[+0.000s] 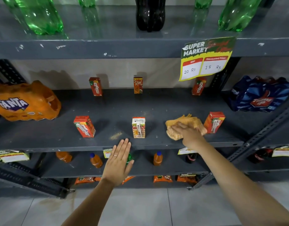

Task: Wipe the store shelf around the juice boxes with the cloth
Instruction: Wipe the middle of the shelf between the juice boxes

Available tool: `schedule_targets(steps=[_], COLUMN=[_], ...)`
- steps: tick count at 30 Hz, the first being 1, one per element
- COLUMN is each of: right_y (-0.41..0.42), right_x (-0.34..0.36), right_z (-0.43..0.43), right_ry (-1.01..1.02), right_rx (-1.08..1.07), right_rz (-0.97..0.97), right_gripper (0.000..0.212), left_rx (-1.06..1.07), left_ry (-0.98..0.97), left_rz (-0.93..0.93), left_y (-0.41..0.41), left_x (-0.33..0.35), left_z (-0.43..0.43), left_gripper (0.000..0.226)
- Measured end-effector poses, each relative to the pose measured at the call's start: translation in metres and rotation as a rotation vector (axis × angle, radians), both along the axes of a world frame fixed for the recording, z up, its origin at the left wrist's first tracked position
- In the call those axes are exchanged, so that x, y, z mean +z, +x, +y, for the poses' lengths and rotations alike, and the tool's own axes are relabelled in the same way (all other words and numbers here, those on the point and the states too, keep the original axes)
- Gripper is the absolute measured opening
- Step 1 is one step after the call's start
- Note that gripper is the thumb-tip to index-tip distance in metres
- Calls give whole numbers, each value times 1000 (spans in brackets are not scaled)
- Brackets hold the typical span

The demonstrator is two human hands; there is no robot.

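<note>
The dark grey middle shelf (pixel 117 110) carries several small juice boxes in two rows. In the front row stand a red box (pixel 84 126), a white and red box (pixel 138 127) and a red box (pixel 214 122). My right hand (pixel 188 133) presses an orange cloth (pixel 185 125) flat on the shelf between the middle and right front boxes. My left hand (pixel 118 162) is flat with straight fingers, its tips at the shelf's front edge, holding nothing. A small patch of yellowish dust (pixel 116 135) lies just beyond those fingertips.
A Fanta multipack (pixel 24 101) lies at the shelf's left end and a blue Thums Up pack (pixel 259 93) at the right. A price sign (pixel 205 58) hangs from the upper shelf, which holds green and dark bottles. Small orange bottles (pixel 157 159) stand on the shelf below.
</note>
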State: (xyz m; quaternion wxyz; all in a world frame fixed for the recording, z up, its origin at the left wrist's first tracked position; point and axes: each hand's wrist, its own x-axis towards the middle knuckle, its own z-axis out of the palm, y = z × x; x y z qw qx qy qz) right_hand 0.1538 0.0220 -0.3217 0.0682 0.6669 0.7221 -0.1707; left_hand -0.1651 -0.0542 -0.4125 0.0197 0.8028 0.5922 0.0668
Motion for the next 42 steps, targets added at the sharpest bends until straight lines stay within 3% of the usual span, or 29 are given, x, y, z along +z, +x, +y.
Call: schedule_targets(steps=[5,8,9,13,15,19,23,27,32,36,38,39,41,42], right_y=[-14,-16,-20,-63,-93,-136,-131,-94,-50,-40,-58,-74,-114,-137], right_x=[9,62,79,106,96,49,11,4,2,5,16,27,46,53], right_z=[-73,-58,-42,50,90,126,115,77,3,-60,-88,-99,-104,-98], right_ry=[-95,-198,-124,275,237,51,11,51,112,69,-79,-151,-97,-46], right_rx=[198,134,89,144,123,216,434,259,194,69,-44,-86,-26,-30], right_rz=[179,304,322,188,233,156,-14,-5,-47,-98,14,160,314,388], right_gripper=[83,38,35,52,60,50,50,66,77,65,34,14,37,24], left_rx=[-18,-31,-25,20,17,13,-12,-53,-102,-171,-164,-158,-144,-146], left_ry=[29,67,77,77,63,51,56,57,50,70,88,95,104,112], left_rz=[24,36,33,45,85,95,91,94,92,56,-18,-40,-42,-28], left_y=[0,-9,-15,-42,-50,-55,-60,-65,-70,-88,-105,-116,-143,-157], left_x=[4,8,8,4,2,-6,-11,-9,-4,4,6,7,6,7], left_z=[-1,-5,-7,-13,-12,-9,-8,-4,-2,-2,-5,-7,-10,-11], left_gripper=[66,66,67,66,67,71,72,71,71,69,68,67,66,66])
